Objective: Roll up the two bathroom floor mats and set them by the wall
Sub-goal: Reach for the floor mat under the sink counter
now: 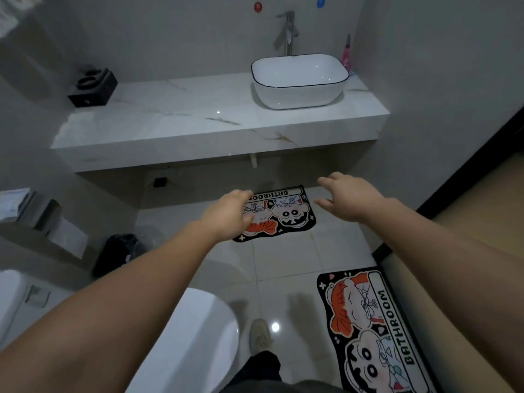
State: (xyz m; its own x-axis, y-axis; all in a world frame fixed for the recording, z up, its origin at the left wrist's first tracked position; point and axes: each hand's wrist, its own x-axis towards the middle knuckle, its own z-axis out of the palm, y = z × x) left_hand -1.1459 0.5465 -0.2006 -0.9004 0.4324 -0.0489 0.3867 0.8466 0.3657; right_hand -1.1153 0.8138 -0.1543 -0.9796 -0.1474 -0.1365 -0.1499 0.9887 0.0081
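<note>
Two cartoon bathroom mats lie flat on the tiled floor. The far mat (286, 214) sits just in front of the vanity counter, its left part hidden by my left hand. The near mat (374, 327) lies at the lower right beside the door threshold. My left hand (229, 214) is stretched out above the far mat, fingers loosely curled, holding nothing. To the right of that mat hovers my right hand (348, 198), its fingers spread and empty. Both hands are in the air, apart from the mats.
A marble vanity counter (198, 123) with a white basin (297, 80) overhangs the floor ahead. A white toilet (192, 336) stands at the lower left, a black bin bag (119, 253) beside it. My shoe (259, 333) is on the tiles. A dark door frame (467, 165) borders the right.
</note>
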